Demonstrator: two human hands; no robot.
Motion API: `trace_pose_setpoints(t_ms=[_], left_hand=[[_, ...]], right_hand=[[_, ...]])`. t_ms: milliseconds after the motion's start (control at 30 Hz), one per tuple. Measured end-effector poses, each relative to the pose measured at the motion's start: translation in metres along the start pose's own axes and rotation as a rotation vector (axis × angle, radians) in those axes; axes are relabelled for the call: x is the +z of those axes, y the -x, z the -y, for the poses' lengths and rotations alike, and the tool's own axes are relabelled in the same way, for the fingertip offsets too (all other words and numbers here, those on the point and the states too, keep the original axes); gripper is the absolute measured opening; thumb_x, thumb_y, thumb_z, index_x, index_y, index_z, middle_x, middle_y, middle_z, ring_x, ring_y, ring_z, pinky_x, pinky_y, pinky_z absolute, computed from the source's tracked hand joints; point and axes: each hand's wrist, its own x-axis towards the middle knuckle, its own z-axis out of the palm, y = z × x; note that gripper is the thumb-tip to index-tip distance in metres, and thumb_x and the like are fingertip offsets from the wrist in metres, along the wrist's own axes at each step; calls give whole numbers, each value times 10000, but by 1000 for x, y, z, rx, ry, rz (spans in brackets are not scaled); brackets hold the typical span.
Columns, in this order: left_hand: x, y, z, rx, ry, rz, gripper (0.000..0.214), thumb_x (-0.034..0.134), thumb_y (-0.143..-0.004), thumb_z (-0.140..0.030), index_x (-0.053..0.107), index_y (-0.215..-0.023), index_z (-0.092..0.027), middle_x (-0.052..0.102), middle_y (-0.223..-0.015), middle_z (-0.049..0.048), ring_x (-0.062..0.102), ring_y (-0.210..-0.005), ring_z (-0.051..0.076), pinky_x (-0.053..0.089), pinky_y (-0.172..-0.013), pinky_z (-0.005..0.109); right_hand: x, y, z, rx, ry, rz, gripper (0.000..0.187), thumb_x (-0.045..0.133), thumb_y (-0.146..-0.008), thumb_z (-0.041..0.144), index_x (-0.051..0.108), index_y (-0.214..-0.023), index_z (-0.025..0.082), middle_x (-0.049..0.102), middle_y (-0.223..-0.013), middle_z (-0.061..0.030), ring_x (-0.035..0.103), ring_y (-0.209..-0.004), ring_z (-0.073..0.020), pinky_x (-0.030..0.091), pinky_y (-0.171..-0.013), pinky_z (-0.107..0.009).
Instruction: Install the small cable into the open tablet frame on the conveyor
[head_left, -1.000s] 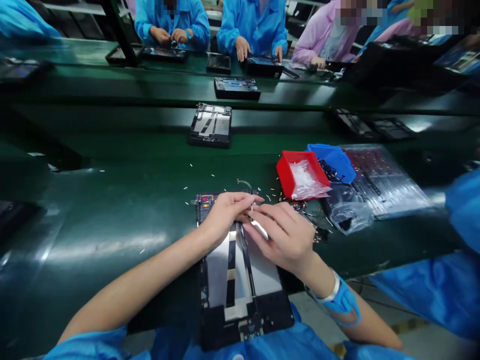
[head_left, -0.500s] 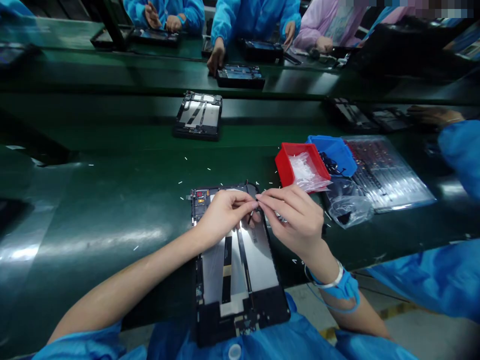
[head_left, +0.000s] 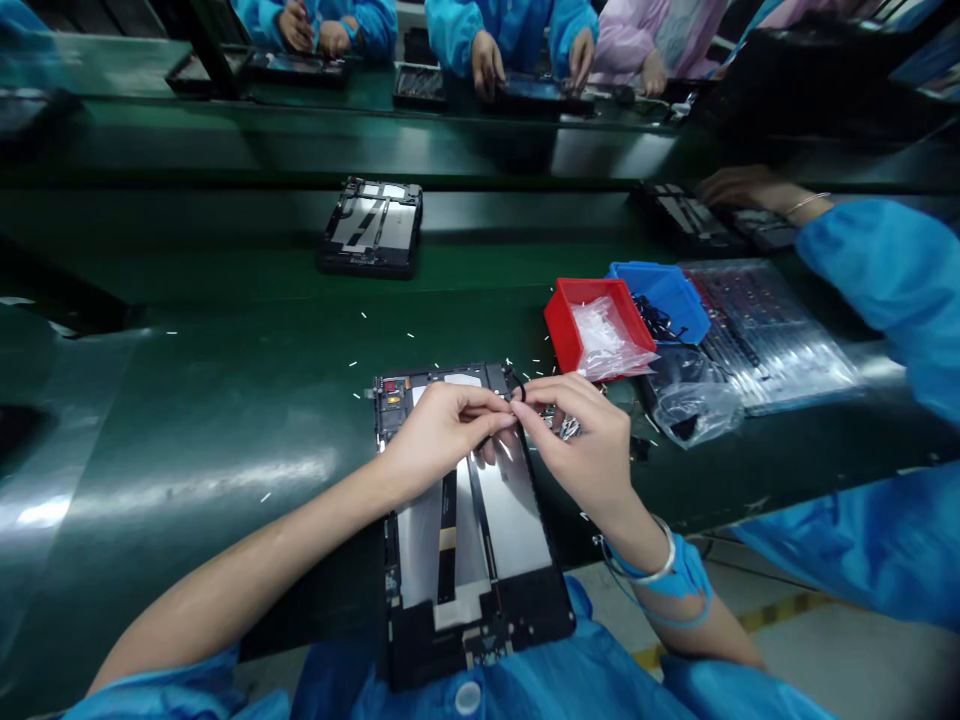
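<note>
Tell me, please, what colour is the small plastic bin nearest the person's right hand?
Red: the small plastic bin holding clear bags, seen best in the head view.

Left hand [head_left: 435, 435] and right hand [head_left: 589, 450] pinching a small black cable [head_left: 517, 390] over opened tablet [head_left: 465, 540] — red bin [head_left: 559, 325] right, green bench [head_left: 225, 420].

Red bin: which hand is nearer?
Right. The right hand is just below and left of the red bin, over the open tablet's top right corner. The left hand is farther left, over the tablet's top middle.
</note>
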Motion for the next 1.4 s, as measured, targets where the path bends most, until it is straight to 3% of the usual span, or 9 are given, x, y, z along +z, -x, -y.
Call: trace_pose_setpoints(t_ms=[167,367,600,700,833,900,1067,1233,1400], left_hand=[[1,0,5,-27,4,-15,93,579,-790,-94,646,-736,-130,674,-618,20,597,-482,92,425,-440,157],[0,1,8,70,-27,-28,131,566,-807,-106,684,-756,-128,655,-613,6,548,-453,67,430,-454,160],[1,2,10,114,-103,-13,204,540,-816,-61,703,-915,-131,691,-728,16,592,-498,72,470,-495,170],[0,0,7,2,-89,-31,157,516,-843,-72,669,-864,-101,697,-725,40,598,-454,75,386,-382,143],[-3,-4,3,-77,-92,-67,173,550,-871,-160,614,-722,-98,691,-688,59,580,-401,73,271,-293,128],[-5,-4,2,-81,-120,-69,227,543,-880,-163,600,-669,-101,672,-633,47,544,-368,56,263,-286,121],[-4,-4,1,-93,-65,-25,220,522,-878,-128,603,-676,-101,663,-601,34,558,-377,65,313,-302,112],[0,-1,-3,-80,60,61,176,509,-828,-31,669,-877,-88,660,-604,19,651,-508,124,489,-410,164],[2,1,-3,-46,23,5,226,498,-826,3,692,-884,-96,660,-620,-5,546,-376,60,460,-392,148]], right_hand=[[4,1,-4,106,-22,-83,78,661,-809,189,627,-739,190,687,-726,-12,581,-601,-127,457,-518,-273],[3,3,-6,-241,101,-72,104,618,-822,108,670,-823,198,729,-783,-38,648,-738,-162,536,-654,-318],[-2,1,-6,-338,208,-78,111,628,-786,89,667,-843,177,736,-788,-59,635,-714,-169,538,-632,-307],[-12,-10,-27,-292,300,-135,133,589,-801,94,668,-790,201,722,-726,-23,631,-660,-158,511,-615,-301],[-24,-22,-58,-84,544,-319,203,546,-804,81,702,-890,178,733,-796,-72,644,-699,-209,497,-630,-353],[-23,-20,-56,-128,528,-285,189,563,-808,82,696,-901,180,740,-850,-82,656,-767,-222,514,-674,-365],[0,-1,-15,-407,268,-67,143,632,-792,54,672,-885,154,741,-813,-80,644,-747,-184,541,-662,-316],[6,2,-5,-393,186,-53,145,618,-798,59,667,-891,159,742,-816,-86,650,-750,-189,554,-646,-329],[2,2,-2,-396,224,-30,165,636,-786,91,670,-928,169,747,-855,-86,659,-772,-196,562,-661,-337]])
